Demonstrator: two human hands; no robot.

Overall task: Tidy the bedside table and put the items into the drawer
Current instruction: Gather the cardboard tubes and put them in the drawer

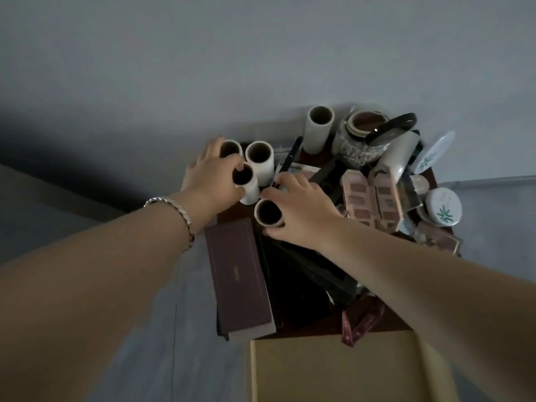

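Observation:
Several white paper rolls with dark hollow cores stand at the back left of the cluttered dark bedside table. My left hand curls round one roll, with another roll by its fingers and a third roll right beside it. My right hand grips a fourth roll at the front of the group. A taller roll stands apart further back. The open drawer shows a pale bottom below the table.
A maroon box lies along the table's left edge. At the right are a glass jar, pink palettes, white round tins and a black pen. A dark red pouch hangs over the front. The wall is right behind.

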